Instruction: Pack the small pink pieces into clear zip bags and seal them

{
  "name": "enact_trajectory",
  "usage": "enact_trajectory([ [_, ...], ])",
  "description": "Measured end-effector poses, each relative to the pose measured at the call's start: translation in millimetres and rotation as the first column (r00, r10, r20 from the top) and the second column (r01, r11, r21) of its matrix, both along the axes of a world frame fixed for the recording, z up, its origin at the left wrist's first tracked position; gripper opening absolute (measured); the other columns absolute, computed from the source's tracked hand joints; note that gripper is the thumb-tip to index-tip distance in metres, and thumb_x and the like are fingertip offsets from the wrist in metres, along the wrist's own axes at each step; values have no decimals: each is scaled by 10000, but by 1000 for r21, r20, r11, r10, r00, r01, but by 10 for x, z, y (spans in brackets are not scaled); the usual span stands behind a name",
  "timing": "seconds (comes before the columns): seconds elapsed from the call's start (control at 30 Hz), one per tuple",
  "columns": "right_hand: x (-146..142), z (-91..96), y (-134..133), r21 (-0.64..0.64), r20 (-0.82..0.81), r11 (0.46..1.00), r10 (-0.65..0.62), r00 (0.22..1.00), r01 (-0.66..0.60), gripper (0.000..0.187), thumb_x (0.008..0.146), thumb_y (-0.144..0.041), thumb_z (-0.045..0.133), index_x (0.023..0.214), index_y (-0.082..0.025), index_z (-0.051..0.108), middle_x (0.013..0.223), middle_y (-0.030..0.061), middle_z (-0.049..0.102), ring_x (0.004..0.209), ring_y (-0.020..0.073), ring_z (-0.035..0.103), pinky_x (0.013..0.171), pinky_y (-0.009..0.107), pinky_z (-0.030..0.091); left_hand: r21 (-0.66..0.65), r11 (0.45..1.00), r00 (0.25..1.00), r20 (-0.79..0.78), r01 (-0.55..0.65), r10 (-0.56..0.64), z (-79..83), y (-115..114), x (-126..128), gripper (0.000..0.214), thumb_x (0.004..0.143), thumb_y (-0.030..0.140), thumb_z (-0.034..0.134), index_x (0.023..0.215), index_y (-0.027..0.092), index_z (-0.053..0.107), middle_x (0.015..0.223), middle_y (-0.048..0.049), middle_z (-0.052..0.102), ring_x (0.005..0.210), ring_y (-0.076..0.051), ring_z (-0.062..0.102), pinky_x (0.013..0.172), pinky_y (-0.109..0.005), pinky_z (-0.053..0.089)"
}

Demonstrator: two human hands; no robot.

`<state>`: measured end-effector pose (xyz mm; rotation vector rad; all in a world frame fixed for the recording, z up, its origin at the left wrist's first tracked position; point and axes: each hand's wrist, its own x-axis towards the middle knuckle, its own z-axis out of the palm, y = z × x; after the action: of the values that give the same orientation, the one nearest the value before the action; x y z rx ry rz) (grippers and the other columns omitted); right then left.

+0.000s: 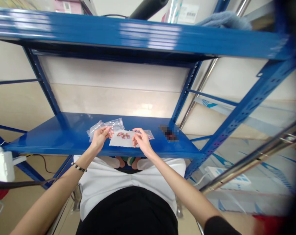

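Note:
A white sheet (118, 143), perhaps paper or tissue, lies on the blue shelf with a small cluster of pink pieces, like dried flowers (123, 135), on it. At the sheet's left edge is my left hand (100, 138), its thumb and fingertips pinched together; what they hold is too small to make out. My right hand (141, 141) is over the sheet's right end with its fingers bent, close to the pink pieces. Clear plastic bags (117, 123) lie behind my left hand. Another clear bag (149, 133) with something pinkish inside shows partly behind my right hand.
The blue shelf board (72, 135) spans in front of my lap. A blurred-out dark item (169, 133) lies at its right. Above runs the upper shelf beam (101, 32), with a blue cloth (226, 20) on top. A white plug adapter (4, 166) hangs at the left.

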<state>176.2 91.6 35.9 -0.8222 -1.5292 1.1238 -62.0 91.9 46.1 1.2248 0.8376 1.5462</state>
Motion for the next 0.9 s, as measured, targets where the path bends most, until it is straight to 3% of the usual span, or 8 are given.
enact_trajectory([
  [0.13,-199,-55,507,11,61,988,-153,986,152,329,784,-269,435,1109,-221,432,625,-76,522,429,96,519,410,191,444,22,999,948,-317,49,-39,99,398,-154,418,772,490,693,894,93,646,675,-62,661,480,-103,552,477,-227,463],
  [0.27,-282,-248,734,32,85,978,-209,974,207,339,743,-192,391,1079,-217,436,583,-82,501,405,109,512,385,196,403,11,997,898,-437,74,-62,109,549,-282,398,743,477,710,835,96,644,622,-60,657,445,-120,555,465,-247,467],
  [0.43,-255,-417,793,105,129,970,-232,964,219,337,726,-133,400,1035,-222,499,535,-75,507,410,129,514,411,218,401,16,996,827,-558,86,-63,147,637,-381,332,766,431,689,773,102,649,589,-47,656,439,-120,550,445,-227,427],
  [0.57,-236,-443,819,158,163,964,-240,957,215,340,718,-109,407,1017,-219,527,540,-65,532,437,140,546,459,236,430,14,993,763,-641,114,-78,238,692,-406,283,788,388,663,758,107,658,481,-11,599,403,-116,512,437,-223,407],
  [0.9,-232,-471,844,203,187,953,-264,946,226,325,725,-116,408,1008,-213,537,567,-48,558,475,151,555,501,251,439,-34,982,619,-773,183,-142,392,772,-596,313,771,413,645,780,101,666,541,-23,620,421,-101,482,440,-216,378],
])
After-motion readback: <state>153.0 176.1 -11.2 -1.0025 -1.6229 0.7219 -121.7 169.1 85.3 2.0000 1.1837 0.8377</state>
